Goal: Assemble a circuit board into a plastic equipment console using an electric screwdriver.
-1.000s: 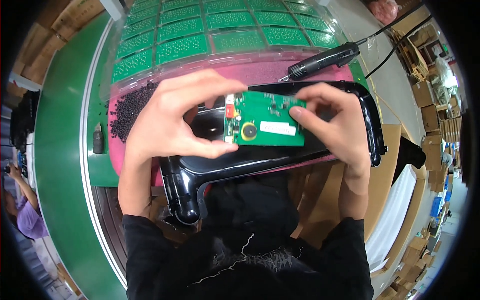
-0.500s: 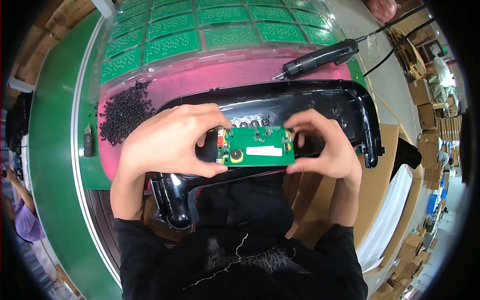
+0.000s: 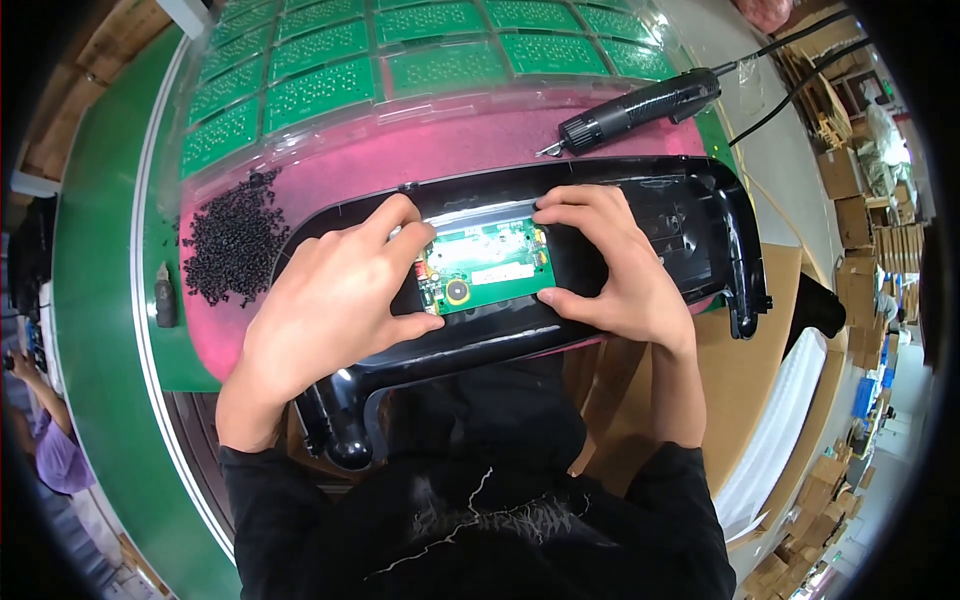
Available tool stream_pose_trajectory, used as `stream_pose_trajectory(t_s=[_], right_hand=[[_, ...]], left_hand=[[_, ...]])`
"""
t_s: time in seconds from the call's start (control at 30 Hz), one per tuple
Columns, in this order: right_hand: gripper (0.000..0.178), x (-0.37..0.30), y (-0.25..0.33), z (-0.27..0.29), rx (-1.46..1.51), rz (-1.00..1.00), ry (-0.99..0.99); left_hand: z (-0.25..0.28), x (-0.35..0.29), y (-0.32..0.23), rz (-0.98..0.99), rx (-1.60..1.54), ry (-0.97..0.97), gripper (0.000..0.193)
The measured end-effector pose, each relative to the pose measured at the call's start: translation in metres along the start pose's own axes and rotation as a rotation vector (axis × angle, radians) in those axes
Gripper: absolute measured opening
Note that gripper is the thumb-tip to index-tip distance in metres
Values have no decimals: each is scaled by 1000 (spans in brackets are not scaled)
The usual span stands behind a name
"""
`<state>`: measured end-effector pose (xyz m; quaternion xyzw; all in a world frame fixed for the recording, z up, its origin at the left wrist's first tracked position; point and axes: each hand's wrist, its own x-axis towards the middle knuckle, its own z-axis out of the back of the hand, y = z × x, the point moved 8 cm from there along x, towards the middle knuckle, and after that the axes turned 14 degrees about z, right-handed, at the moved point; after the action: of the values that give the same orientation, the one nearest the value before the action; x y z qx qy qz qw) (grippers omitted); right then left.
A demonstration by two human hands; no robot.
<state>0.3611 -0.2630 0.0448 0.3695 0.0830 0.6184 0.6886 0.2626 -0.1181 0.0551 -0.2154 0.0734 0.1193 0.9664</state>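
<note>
A green circuit board [image 3: 500, 262] with a white label and a round black part lies level within the black plastic housing [image 3: 470, 335]. My left hand [image 3: 335, 290] grips the board's left end, thumb at the near corner and fingers at the far one. At its right end, my right hand [image 3: 615, 260] holds it the same way, thumb near and fingers far. Whether the board rests on the housing floor I cannot tell. The housing is long and curved, with an arm reaching toward me at each end.
Loose black screws [image 3: 232, 240] lie heaped on the pink mat [image 3: 330, 165]. An electric screwdriver [image 3: 640, 112] lies beyond the housing. Clear trays [image 3: 440, 68] of green boards stand at the back. A small dark bottle-shaped object [image 3: 165, 298] stands left; a cardboard box [image 3: 735, 370] is at right.
Both hands have carried the circuit board away from me and slightly left, down into the housing. The part of the housing that it covered before has changed.
</note>
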Motion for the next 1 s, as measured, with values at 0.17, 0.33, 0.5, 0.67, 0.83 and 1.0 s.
stream_pose_trajectory(t_s=[0.17, 0.33, 0.5, 0.67, 0.83, 1.0], right_hand=[[55, 2, 2, 1, -24, -3, 5], [56, 4, 5, 0, -14, 17, 12], [55, 6, 9, -1, -21, -9, 16], [64, 9, 15, 0, -34, -48, 22], [62, 5, 0, 47, 4, -188, -170], [48, -15, -62, 149, -557, -371, -461]], left_hand=[[3, -2, -1, -8, 14, -8, 56], [2, -4, 0, -15, 17, 2, 56], [2, -9, 0, -45, 8, -19, 53], [7, -16, 2, -103, -32, -45, 60], [65, -13, 46, -40, -221, -402, 30], [60, -19, 103, 182, -14, -367, 27]])
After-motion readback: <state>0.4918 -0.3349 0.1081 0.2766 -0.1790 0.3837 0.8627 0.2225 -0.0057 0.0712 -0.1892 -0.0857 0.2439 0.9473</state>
